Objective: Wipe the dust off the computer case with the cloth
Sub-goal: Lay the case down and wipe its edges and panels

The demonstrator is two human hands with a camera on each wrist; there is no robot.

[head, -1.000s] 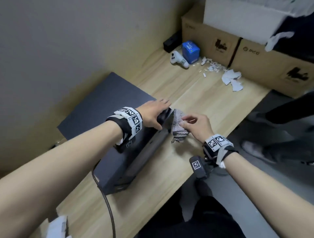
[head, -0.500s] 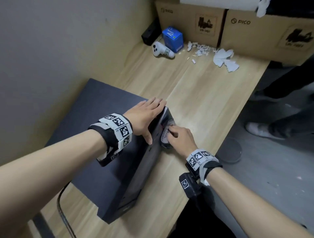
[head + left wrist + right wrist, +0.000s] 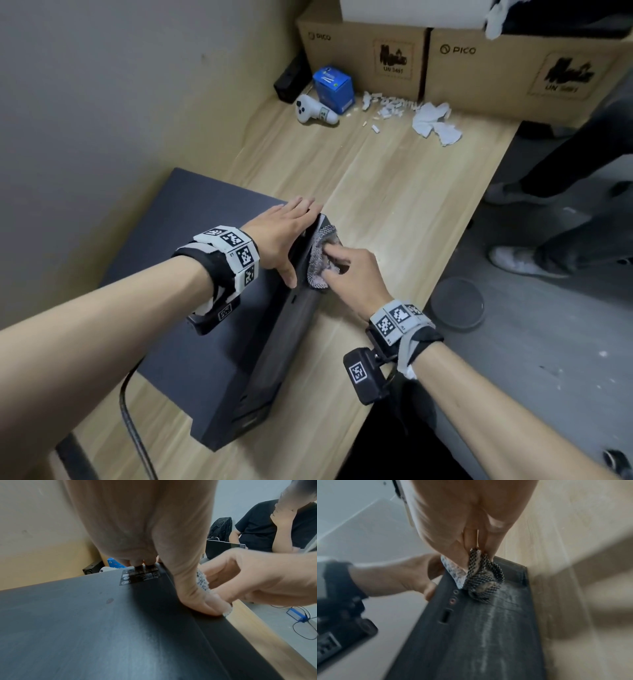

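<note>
A black computer case (image 3: 191, 301) lies on its side on the wooden desk (image 3: 394, 192). My left hand (image 3: 284, 229) lies flat on its top near the far corner, fingers straight, thumb over the edge (image 3: 193, 599). My right hand (image 3: 349, 270) holds a black-and-white checked cloth (image 3: 320, 253) bunched in its fingers and presses it against the case's dusty front panel (image 3: 488, 628), close to the far end. The right wrist view shows the cloth (image 3: 481, 577) pinched in my fingertips beside the panel's audio jacks and USB slot.
A white controller (image 3: 313, 111), a blue box (image 3: 334, 89), paper scraps (image 3: 435, 121) and cardboard boxes (image 3: 479, 65) stand at the desk's far end. The wall runs along the left. A cable (image 3: 132, 428) trails from the case's near end. Another person's legs (image 3: 561, 212) stand at the right.
My right hand brought the cloth from beside the case onto its front panel and now rubs there. My left hand stayed flat on top. The head view shifted closer and down.
</note>
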